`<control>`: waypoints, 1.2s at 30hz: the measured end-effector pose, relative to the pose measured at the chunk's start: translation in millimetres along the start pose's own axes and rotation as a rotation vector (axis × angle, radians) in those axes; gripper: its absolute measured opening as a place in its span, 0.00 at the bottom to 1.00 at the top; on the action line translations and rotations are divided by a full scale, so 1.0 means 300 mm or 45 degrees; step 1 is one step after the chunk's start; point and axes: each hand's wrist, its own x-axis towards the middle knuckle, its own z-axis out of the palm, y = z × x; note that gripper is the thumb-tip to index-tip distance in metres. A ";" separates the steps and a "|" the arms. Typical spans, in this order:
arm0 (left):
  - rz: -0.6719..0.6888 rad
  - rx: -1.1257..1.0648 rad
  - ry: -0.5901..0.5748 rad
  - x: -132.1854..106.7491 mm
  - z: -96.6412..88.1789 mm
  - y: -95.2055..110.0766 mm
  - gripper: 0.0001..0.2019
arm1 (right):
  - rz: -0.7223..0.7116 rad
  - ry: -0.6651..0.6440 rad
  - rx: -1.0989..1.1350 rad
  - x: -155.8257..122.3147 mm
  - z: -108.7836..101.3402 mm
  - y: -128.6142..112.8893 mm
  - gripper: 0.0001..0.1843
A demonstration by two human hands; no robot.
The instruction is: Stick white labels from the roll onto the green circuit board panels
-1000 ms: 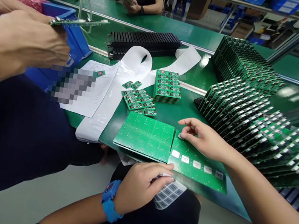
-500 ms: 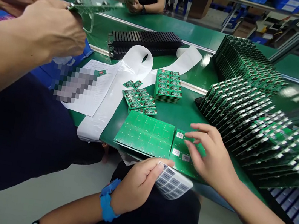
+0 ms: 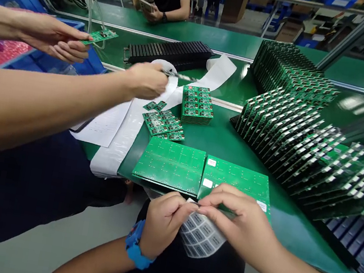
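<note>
My left hand (image 3: 162,224), with a blue watch on the wrist, is closed on a curled sheet of small grey labels (image 3: 200,237) held over my lap. My right hand (image 3: 239,223) meets it at the sheet's top edge, thumb and forefinger pinched on a label. Just beyond my hands lie two green circuit panels side by side at the table's front edge: a bare left panel (image 3: 170,165) and a right panel (image 3: 238,178) carrying a few white labels.
A co-worker's arm (image 3: 51,100) reaches across from the left, the hand (image 3: 147,82) holding a thin tool over loose small boards (image 3: 165,124); their other hand (image 3: 57,36) holds a small board. A board stack (image 3: 197,104), racked boards (image 3: 303,143), black tray (image 3: 170,53), white strip and paper lie around.
My right hand left the right panel and came back to the label sheet, now pinching at its top edge. The co-worker's arm swung out over the table toward the small boards.
</note>
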 end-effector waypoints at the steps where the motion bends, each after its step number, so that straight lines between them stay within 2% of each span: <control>1: 0.009 0.015 0.006 0.001 0.001 -0.003 0.17 | 0.042 -0.013 0.045 0.000 -0.006 -0.005 0.04; 3: 0.019 0.038 0.009 0.003 0.002 -0.006 0.19 | 0.139 -0.045 0.132 0.010 -0.034 -0.010 0.05; 6: 0.006 0.055 0.004 0.008 -0.003 -0.003 0.20 | 0.286 -0.014 0.171 0.057 -0.121 0.010 0.09; 9: 0.063 0.033 -0.181 0.015 -0.007 0.008 0.14 | 0.363 -0.006 -0.115 0.130 -0.225 0.065 0.14; 12: 0.152 0.059 -0.386 0.024 -0.002 0.015 0.09 | 0.407 -0.203 -0.450 0.196 -0.277 0.116 0.14; 15: 0.148 0.117 -0.425 0.029 0.007 0.011 0.09 | 0.426 -0.307 -0.585 0.229 -0.271 0.137 0.13; 21: 0.137 0.134 -0.428 0.035 0.010 0.004 0.09 | 0.421 -0.329 -0.717 0.225 -0.229 0.142 0.11; 25: 0.144 0.129 -0.420 0.037 0.011 0.004 0.09 | 0.165 -0.173 -1.091 0.201 -0.216 0.136 0.05; 27: 0.147 0.128 -0.416 0.036 0.012 0.003 0.09 | 0.061 -0.041 -1.188 0.189 -0.227 0.132 0.10; 29: 0.149 0.132 -0.413 0.035 0.012 0.003 0.09 | 0.092 -0.033 -1.007 0.178 -0.250 0.133 0.15; 32: 0.154 0.148 -0.412 0.032 0.011 0.004 0.09 | 0.223 -0.238 -0.603 0.167 -0.286 0.147 0.13; 34: 0.154 0.152 -0.407 0.031 0.011 0.006 0.09 | 0.263 -0.309 -0.505 0.164 -0.297 0.160 0.13; 36: 0.145 0.149 -0.399 0.032 0.011 0.007 0.09 | 0.266 -0.304 -0.512 0.164 -0.295 0.171 0.13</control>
